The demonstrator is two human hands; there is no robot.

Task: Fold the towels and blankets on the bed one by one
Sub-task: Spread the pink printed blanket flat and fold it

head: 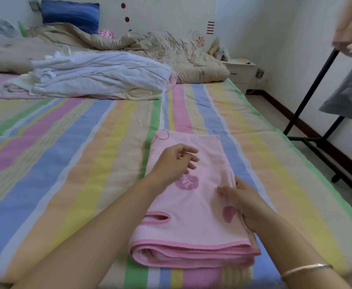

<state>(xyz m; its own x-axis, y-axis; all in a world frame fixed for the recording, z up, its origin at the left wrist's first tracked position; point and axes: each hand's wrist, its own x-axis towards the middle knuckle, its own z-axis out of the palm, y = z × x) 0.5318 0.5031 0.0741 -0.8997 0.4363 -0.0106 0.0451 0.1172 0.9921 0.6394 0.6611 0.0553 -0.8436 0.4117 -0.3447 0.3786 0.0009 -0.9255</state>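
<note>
Folded pink towel on striped bed, both hands at it.
Left hand over far half of pink towel, fingers loosely bent, gripping nothing; contact with cloth unclear. Right hand at pink towel's right edge, fingers laid on top layer; bracelet on that wrist. Darker pink patch with lettering just near of left hand, partly covered. Stacked layers with darker trim showing at near edge. Well beyond pink towel, to the left: crumpled white sheet heaped on bed. Behind that: bunched beige quilt, blue pillow against wall. Right of pink towel, off bed: white nightstand far back, black rack with hanging clothes.
</note>
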